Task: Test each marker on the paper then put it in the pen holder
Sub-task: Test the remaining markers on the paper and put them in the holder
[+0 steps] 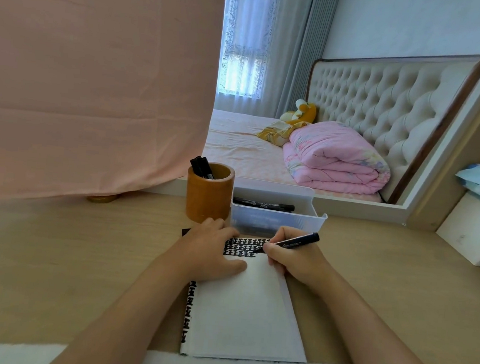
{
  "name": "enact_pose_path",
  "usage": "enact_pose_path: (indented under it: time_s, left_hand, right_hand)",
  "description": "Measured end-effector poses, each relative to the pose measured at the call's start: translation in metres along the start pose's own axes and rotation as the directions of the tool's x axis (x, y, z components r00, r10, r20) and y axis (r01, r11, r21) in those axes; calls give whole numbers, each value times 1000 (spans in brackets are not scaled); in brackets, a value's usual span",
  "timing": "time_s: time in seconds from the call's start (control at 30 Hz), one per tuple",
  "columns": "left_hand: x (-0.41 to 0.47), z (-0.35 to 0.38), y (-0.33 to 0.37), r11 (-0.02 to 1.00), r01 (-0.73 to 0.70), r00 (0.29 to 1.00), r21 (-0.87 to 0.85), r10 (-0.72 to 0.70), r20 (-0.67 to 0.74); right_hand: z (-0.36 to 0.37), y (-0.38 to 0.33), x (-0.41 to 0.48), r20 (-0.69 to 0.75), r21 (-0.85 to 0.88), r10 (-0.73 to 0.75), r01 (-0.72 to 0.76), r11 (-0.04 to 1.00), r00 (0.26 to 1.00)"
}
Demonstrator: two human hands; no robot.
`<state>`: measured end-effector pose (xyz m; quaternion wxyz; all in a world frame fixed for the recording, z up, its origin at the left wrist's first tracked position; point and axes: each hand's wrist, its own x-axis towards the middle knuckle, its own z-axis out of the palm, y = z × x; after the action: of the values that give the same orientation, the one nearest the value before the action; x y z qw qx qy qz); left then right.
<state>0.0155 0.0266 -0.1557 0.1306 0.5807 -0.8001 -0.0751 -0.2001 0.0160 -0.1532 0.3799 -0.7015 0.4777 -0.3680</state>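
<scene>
Currently the right hand (292,262) pinches the black marker (294,241) in a writing grip. The tip is on the paper (244,313) at the rows of black marks, and the barrel slants up and to the right. Left hand (212,252) lies flat, fingers relaxed, pinning the paper to the worktop (81,255). Pen holder (208,199) stands just beyond the left hand, up-left of the tip, so the drop probably means a reach across.

Paper (244,313) on desk (66,268), front centre. Pen holder (208,199) behind paper, left; standing markers (202,167) in it. Tray (276,220) just right of holder, loose markers (263,204) inside. Left hand (212,252) on paper's far left; right hand (293,259) with marker (291,242) far right.
</scene>
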Motion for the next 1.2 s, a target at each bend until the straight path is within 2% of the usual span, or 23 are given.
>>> enact_pose_path:
  time_s: [0.17,0.3,0.73,1.2]
  left_hand:
    - [1,1,0,1000,2,1000,-6,-2,0]
    - [0,1,-1,1000,5,1000,-22,-5,1]
    - [1,0,-1,1000,7,1000,-20,-6,21]
    - [1,0,-1,1000,12,1000,-19,-11,25]
  right_hand:
    - [3,5,5,-40,-62,-3,0,998,999]
    - [3,9,6,-64,-48,3,-6,999,998]
    - [6,8,7,-33,-132,-56,51,990,998]
    - [3,9,5,-27,-95,-58,55,994,998]
